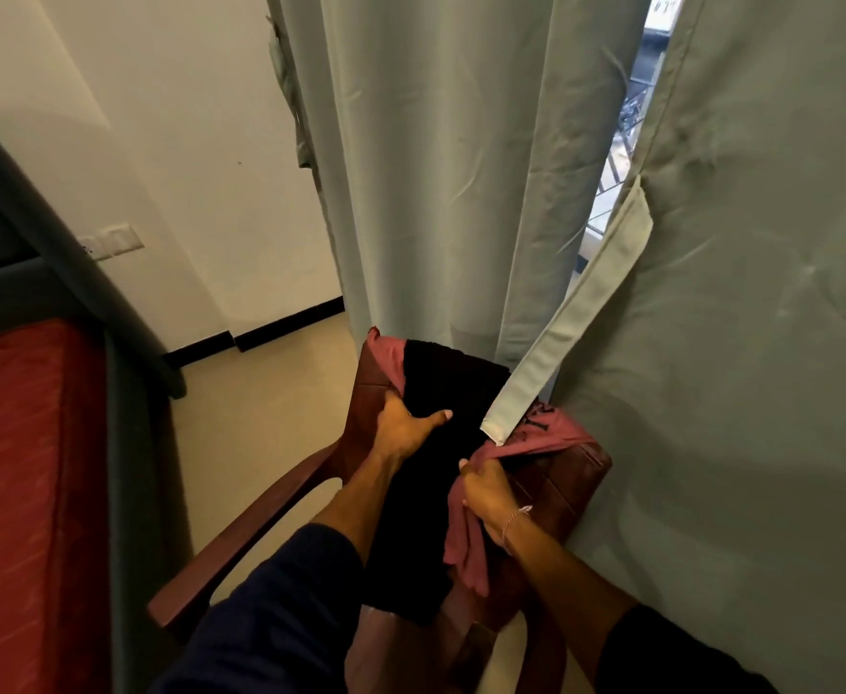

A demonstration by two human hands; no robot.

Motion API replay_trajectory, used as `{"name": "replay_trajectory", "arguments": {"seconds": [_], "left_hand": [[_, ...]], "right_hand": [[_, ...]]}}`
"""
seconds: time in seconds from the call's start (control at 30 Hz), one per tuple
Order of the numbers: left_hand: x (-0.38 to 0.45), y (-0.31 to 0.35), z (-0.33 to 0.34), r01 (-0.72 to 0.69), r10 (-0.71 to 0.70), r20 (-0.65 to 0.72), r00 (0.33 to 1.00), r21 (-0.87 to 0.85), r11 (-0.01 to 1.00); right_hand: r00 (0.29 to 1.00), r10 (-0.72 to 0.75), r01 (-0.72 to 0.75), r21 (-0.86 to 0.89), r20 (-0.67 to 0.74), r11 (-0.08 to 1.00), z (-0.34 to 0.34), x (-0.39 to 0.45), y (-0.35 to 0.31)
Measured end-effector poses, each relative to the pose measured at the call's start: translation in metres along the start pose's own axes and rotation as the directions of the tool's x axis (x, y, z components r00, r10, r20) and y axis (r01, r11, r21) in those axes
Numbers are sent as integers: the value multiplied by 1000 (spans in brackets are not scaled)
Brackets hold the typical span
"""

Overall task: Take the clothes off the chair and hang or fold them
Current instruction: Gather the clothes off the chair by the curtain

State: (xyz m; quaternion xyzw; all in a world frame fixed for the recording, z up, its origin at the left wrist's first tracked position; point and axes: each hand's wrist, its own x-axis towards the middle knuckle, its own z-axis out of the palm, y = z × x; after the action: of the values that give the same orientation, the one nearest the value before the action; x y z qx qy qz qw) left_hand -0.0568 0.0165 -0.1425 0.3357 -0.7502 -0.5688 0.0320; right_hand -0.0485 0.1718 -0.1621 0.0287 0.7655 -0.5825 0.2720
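Brown chair (568, 485) against grey curtain (441, 167), red bed (15, 468) at my left; black garment (436, 468) and pink shirt (466, 538) draped over chair back; my left hand (403, 425) grips black garment; my right hand (486, 493) clutches pink shirt.

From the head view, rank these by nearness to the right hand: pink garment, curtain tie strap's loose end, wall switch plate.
1. pink garment: gripped in the right hand.
2. curtain tie strap: its loose end hangs just above the hand.
3. wall switch plate: far left, on the wall.

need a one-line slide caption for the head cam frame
Both hands take clothes off the chair: left hand grips the black garment, right hand grips the pink garment, beside the curtain.
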Motion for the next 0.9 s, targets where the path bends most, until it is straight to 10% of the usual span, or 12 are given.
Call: {"name": "replay_trajectory", "arguments": {"seconds": [0.17,0.63,0.9], "left_hand": [[-1,0,-10,-102,104,150,983,-21,995],[-70,118,-139,-371,355,-114,928,-183,910],[-148,138,-256,-506,432,-339,836,-168,846]], "right_hand": [[985,-40,71,-187,166,980,12,4,-38],[929,-335,366,-250,158,896,75,-61,-181],[784,-551,615,-234,285,753,153,-153,-241]]}}
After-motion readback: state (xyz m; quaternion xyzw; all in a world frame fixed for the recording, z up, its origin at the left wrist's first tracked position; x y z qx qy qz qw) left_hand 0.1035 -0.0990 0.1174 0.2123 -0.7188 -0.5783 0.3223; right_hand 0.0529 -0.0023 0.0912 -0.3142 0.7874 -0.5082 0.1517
